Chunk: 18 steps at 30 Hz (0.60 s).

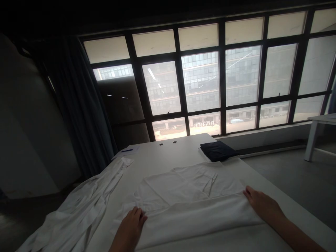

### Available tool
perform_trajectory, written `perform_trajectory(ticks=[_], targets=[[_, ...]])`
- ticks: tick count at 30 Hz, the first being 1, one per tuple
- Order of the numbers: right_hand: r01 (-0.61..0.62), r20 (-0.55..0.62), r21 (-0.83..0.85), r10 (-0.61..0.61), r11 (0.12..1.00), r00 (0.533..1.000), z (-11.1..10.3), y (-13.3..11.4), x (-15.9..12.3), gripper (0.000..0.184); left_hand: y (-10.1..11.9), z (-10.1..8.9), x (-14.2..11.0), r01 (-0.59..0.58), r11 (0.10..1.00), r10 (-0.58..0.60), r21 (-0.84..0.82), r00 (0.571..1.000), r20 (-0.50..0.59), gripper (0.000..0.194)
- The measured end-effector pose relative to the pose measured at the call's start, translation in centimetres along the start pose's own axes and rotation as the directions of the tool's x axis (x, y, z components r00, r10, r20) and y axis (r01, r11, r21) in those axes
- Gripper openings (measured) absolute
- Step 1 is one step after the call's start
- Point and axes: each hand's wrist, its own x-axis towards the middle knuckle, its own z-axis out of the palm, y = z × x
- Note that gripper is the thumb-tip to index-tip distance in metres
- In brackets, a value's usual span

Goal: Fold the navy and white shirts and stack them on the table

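Note:
A white garment (183,196) lies partly folded on a white table (168,154), its near part folded over into a broad band. My left hand (132,224) rests flat on the left end of that band, fingers stretched out. My right hand (258,203) lies flat on the right end of the band, fingers together and extended. Neither hand grips the cloth.
More white cloth (86,206) is heaped along the table's left edge and hangs off it. A folded dark blue garment (217,150) sits at the far right of the table. A pen on paper (127,151) lies far left. Large windows (199,80) and a curtain (84,105) stand behind. Another table (319,129) is at right.

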Motion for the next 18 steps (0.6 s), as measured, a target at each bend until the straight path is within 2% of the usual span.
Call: perform_trajectory(ticks=[12,18], targets=[[-0.002,0.023,0.032,0.002,1.000,1.000,0.6,0.7,0.5,0.037,0.1,-0.1,0.1,0.014,0.999,-0.015,0.034,1.000,0.015,0.028],[0.008,0.010,0.023,-0.008,1.000,1.000,0.3,0.3,0.2,0.040,1.5,-0.9,-0.2,0.022,0.999,-0.022,0.023,1.000,-0.019,0.030]])
